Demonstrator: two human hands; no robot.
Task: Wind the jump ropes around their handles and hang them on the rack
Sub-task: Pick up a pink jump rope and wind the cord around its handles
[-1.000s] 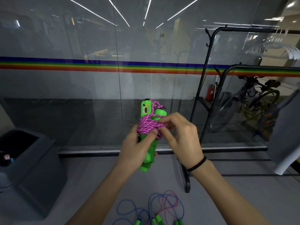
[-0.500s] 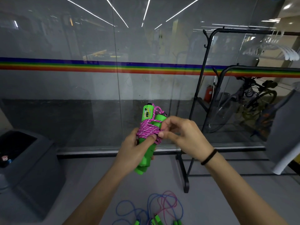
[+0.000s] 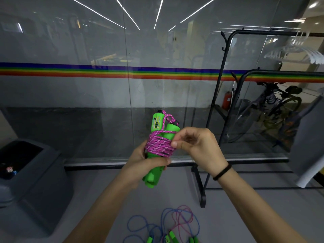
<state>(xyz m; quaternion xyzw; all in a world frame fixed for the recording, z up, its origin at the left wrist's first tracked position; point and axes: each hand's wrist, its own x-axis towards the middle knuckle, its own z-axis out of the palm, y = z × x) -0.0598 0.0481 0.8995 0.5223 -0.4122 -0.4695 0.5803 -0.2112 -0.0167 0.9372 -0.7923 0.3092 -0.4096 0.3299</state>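
Right hand [image 3: 198, 148] pinched with thumb and forefinger against the right edge of the pink rope coil [image 3: 158, 146], other fingers curled in; half a second earlier, set higher and partly across the top of the wraps, now drawn back to the coil's side. Looks like the loose end being tucked or pressed under the last turns, so winding of this rope judged nearly finished, hanging not yet begun.

Left hand [image 3: 149, 163] closed around the lower part of the two green handles [image 3: 158, 137], thumb over the front just beneath the coil; bundle held nearly upright, tilted a little to the right at the top, its tilt and height slightly shifted from a second ago. Short loop of pink cord above the coil, beside the handle tops.

Right of the right hand and well beyond it, black clothes rack [image 3: 226, 81] with small hooks on its post; a second, lower rack behind it. Below both hands, on the floor, more jump ropes [image 3: 163, 225], blue and pink, still loose and unwound.

Rope's free end not visible: hidden under the right fingertips or inside the wraps, cannot tell which. Floor ropes cut off by the bottom edge, number uncertain. Marking on the taller handle too small to read.
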